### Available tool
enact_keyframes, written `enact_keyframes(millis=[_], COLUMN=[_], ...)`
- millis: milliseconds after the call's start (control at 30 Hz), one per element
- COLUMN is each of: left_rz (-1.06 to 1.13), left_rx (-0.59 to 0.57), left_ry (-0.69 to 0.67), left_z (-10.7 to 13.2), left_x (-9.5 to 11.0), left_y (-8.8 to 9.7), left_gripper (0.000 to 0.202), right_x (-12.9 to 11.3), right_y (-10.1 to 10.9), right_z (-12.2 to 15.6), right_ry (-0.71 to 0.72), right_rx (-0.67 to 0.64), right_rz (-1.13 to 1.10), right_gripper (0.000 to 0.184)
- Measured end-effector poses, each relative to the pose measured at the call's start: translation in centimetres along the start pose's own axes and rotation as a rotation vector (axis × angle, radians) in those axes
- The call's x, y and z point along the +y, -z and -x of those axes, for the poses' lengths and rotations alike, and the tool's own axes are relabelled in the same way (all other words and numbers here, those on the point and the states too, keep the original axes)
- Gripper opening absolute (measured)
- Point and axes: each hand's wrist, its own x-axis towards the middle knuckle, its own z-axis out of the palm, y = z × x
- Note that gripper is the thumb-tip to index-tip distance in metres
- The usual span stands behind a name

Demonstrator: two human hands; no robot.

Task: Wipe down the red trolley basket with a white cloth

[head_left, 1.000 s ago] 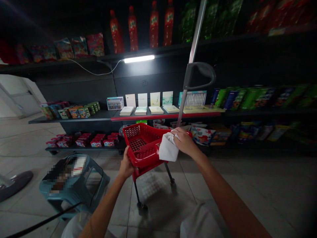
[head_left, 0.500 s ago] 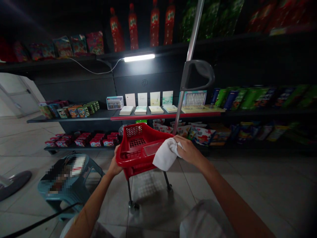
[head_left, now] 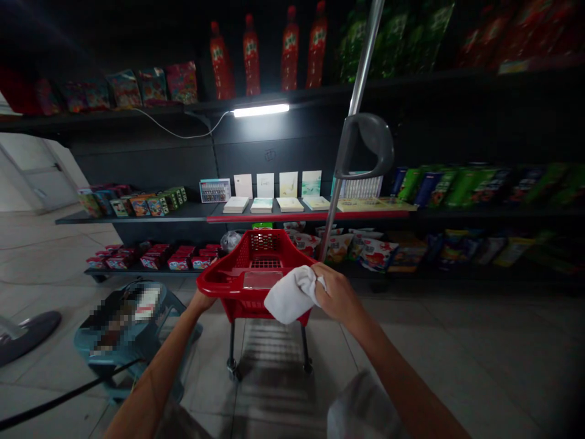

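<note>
A red plastic shopping basket (head_left: 256, 259) on wheeled legs stands on the tiled floor before me, its grey handle (head_left: 368, 146) raised on a metal pole. My left hand (head_left: 202, 300) grips the basket's near left corner. My right hand (head_left: 336, 294) is closed on a white cloth (head_left: 290, 296), which presses against the basket's near right rim.
Dark store shelves (head_left: 292, 213) run across the back with red bottles, snack bags, boxes and notebooks. A teal plastic stool (head_left: 132, 329) stands at the left with a black cable over the floor. A fan base (head_left: 27, 332) sits far left.
The basket has turned and shifted left so its near rim now faces me squarely. My left hand moved left with the corner, and the cloth slid left along the rim.
</note>
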Motion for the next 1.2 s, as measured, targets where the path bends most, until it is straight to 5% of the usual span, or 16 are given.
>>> enact_keyframes(millis=[100,200,333,433,533,633,733,900,1200], left_rz=[-0.013,0.025,0.01,-0.064,-0.146,-0.201,-0.239,-0.233,-0.483], left_rx=[-0.036,0.17,0.514,0.601,0.511,0.339,0.292,0.234,0.084], left_ry=[0.078,0.096,0.023,-0.035,-0.06,0.045,0.131,0.206,0.105], left_z=[1.6,4.0,5.8,5.5,4.4,3.2,2.2,0.1,-2.8], left_x=[-1.3,-0.7,5.0,10.9,15.2,16.9,16.6,15.3,15.6], left_y=[0.4,0.1,-0.3,-0.5,-1.4,-2.8,-3.5,-2.2,-1.4], left_gripper=[0.043,0.051,0.059,0.056,0.051,0.048,0.045,0.041,0.033], right_x=[-2.1,-4.0,-6.3,-7.9,-9.2,-10.3,-11.0,-11.5,-12.0], right_y=[-0.5,-0.9,-1.4,-1.9,-2.7,-3.6,-4.3,-5.2,-6.9], right_z=[0.4,0.8,0.6,0.2,-0.1,-0.2,-0.2,0.1,0.2], right_ry=[-0.041,-0.084,-0.145,-0.186,-0.194,-0.177,-0.14,0.012,0.118], right_rx=[-0.007,-0.035,-0.106,-0.154,-0.161,-0.147,-0.123,-0.106,-0.057], right_rz=[0.05,0.115,0.185,0.204,0.206,0.191,0.153,0.106,-0.133], right_gripper=[0.014,0.014,0.016,0.019,0.02,0.03,0.039,0.021,0.019])
